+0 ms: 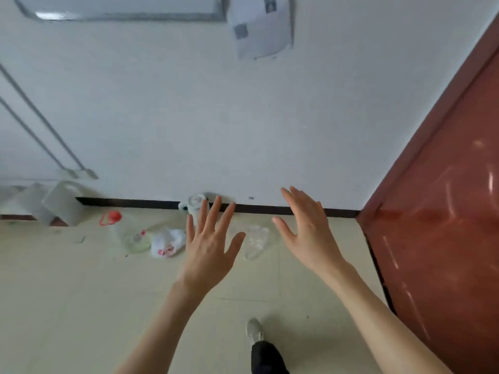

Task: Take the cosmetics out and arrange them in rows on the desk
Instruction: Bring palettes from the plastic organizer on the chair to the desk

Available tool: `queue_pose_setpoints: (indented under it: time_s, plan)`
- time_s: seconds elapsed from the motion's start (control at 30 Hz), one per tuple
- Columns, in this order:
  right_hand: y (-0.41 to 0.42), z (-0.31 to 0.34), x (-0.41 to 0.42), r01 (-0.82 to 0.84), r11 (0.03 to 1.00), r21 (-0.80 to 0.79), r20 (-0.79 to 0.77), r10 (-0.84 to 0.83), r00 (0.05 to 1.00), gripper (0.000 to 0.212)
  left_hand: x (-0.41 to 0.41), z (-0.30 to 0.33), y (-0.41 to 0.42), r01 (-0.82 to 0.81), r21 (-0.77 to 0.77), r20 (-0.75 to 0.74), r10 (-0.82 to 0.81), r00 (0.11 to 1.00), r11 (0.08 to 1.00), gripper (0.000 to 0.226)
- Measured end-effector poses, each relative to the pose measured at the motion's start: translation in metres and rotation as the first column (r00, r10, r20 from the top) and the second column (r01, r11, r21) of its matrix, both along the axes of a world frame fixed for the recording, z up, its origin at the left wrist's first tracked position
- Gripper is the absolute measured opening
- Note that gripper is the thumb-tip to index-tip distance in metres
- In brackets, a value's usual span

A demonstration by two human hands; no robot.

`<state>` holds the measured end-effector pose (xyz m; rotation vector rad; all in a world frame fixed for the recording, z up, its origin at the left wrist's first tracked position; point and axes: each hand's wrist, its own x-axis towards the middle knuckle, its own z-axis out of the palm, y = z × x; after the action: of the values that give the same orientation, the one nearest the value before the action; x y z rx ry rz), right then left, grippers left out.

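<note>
Currently we hold both hands out in front of us, above the floor, with nothing in either. Our left hand (209,244) is spread flat, fingers straight and apart, back toward the camera. Our right hand (305,228) is likewise released, fingers straight and close together, palm turned inward. The two hands are near each other but not touching.

Beyond the hands, against the dark skirting at the foot of the white wall (243,117), several items lie on the cream tiled floor (67,292): a clear plastic bottle with a red cap (118,225), a crumpled white plastic bag with red print (167,242), a crushed clear bottle (255,241) between the hands, and a white lidded container (195,205) partly hidden behind the left fingers. A white jug (63,202) stands at the left. A reddish-brown door (445,211) fills the right side. One shoe and dark trouser leg (260,346) show below.

No cosmetics, no container for them and no desk are in view; we cannot tell where they are.

We judge that cosmetics will be small, light and rigid, with smooth, possibly slippery casings; glass ones would be fragile. We should take each by its body with fingertips, not by a cap that may come loose.
</note>
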<state>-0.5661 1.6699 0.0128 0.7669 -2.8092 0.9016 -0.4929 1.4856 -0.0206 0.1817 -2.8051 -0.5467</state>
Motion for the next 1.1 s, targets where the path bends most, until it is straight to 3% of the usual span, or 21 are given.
queue_pose_setpoints:
  time_s: [0.13,0.3,0.4,0.57,0.67,0.8,0.87,1.1]
  plan:
    - [-0.088,-0.012,-0.048,-0.222,0.975,0.016,0.016,0.221,0.975,0.055,-0.011,-0.010,-0.064,-0.233,0.071,0.034,0.231,0.972,0.970,0.071]
    - [-0.202,-0.017,-0.087,-0.479,0.877,0.043,0.045,0.477,0.878,0.063,-0.010,-0.020,-0.133,-0.492,0.078,0.098,0.484,0.869,0.867,0.073]
    - [-0.267,-0.016,-0.096,-0.626,0.778,0.055,0.094,0.620,0.779,0.058,0.000,-0.017,-0.177,-0.640,0.061,0.106,0.632,0.767,0.766,0.072]
    - [-0.375,-0.026,-0.082,-0.794,0.602,0.087,0.122,0.784,0.608,0.073,0.041,-0.020,-0.237,-0.844,0.002,0.142,0.836,0.530,0.536,0.073]
    - [-0.439,-0.036,-0.061,-0.859,0.489,0.148,0.126,0.853,0.507,0.085,0.069,-0.026,-0.270,-0.918,-0.005,0.182,0.903,0.390,0.397,0.076]
    - [-0.525,-0.045,-0.023,-0.924,0.318,0.212,0.161,0.921,0.354,0.067,0.110,-0.038,-0.324,-0.972,-0.008,0.201,0.953,0.227,0.233,0.078]
    - [-0.574,-0.050,-0.001,-0.941,0.256,0.223,0.166,0.941,0.295,0.069,0.132,-0.045,-0.361,-0.985,-0.015,0.232,0.959,0.162,0.171,0.079]
    - [-0.743,-0.051,0.087,-0.966,0.171,0.193,0.139,0.970,0.199,0.086,0.211,-0.044,-0.503,-0.997,-0.027,0.240,0.969,0.060,0.069,0.078]
